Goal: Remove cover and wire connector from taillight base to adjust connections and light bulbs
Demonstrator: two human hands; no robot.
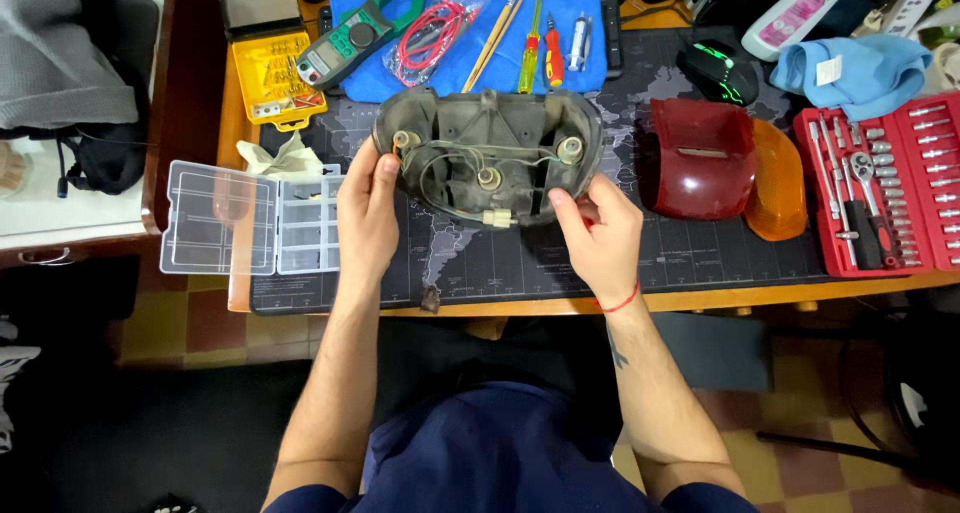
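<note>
A dark grey plastic lamp housing (487, 133) with round sockets, thin wires and a white connector stands tilted on the dark desk mat (700, 263). My left hand (367, 208) grips its left edge, thumb near a socket. My right hand (598, 231) holds its lower right edge, fingers curled under it; a red cord circles that wrist.
A red lens (700, 158) and an orange lens (777, 178) lie to the right, beside a red socket set case (885, 183). A clear compartment box (250, 218) is left. A yellow bit case (272, 76), clamp meter (355, 33), screwdrivers (540, 43) and blue cloth (470, 58) lie behind.
</note>
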